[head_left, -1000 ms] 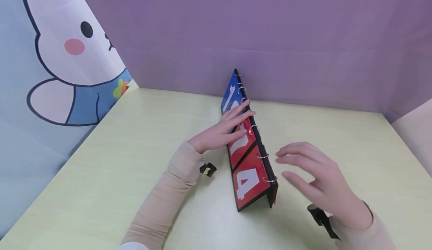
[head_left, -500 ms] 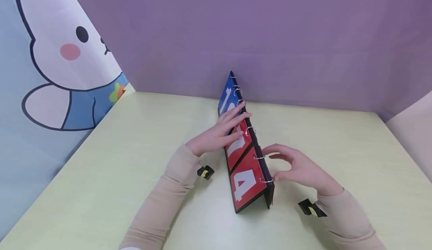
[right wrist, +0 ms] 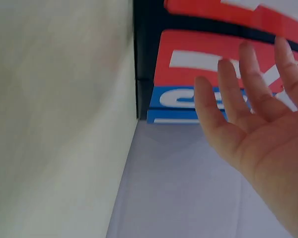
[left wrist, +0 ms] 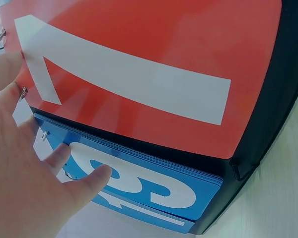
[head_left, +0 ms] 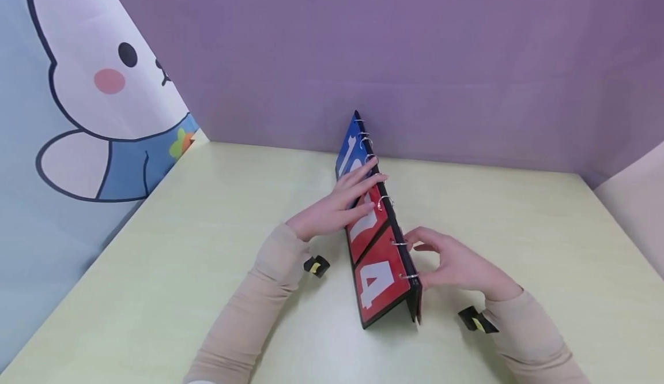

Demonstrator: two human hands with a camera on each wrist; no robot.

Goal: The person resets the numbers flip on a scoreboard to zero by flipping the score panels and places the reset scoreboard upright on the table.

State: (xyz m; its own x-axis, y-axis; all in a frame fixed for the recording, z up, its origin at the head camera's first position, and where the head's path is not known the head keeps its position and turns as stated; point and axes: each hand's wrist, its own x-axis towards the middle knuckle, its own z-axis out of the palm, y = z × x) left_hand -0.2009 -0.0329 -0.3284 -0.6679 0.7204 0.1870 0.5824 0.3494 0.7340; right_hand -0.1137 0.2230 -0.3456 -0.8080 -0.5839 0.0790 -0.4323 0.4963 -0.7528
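Note:
A flip scoreboard (head_left: 386, 234) stands on the table like a tent, its black boards joined along a ringed top edge. Red cards, one with a white 4 (head_left: 376, 283), are at the near end, and blue cards (head_left: 350, 150) at the far end. My left hand (head_left: 332, 208) rests with spread fingers on the left face and top edge; the left wrist view shows a red 1 card (left wrist: 139, 74) and a blue 6 card (left wrist: 139, 173) beside it. My right hand (head_left: 456, 263) is at the right face's near end, fingertips at the cards; its thumb is out of the right wrist view.
The pale yellow table (head_left: 249, 182) extends on both sides of the scoreboard. A purple backdrop (head_left: 415, 55) rises behind its far end. To the left hangs a blue cloth with a cartoon rabbit (head_left: 109, 113). Black straps (head_left: 316, 266) show at the wrists.
My right hand has moved left from beside the scoreboard to its right face. A red card's edge there now stands slightly out from the board. My left hand stays put.

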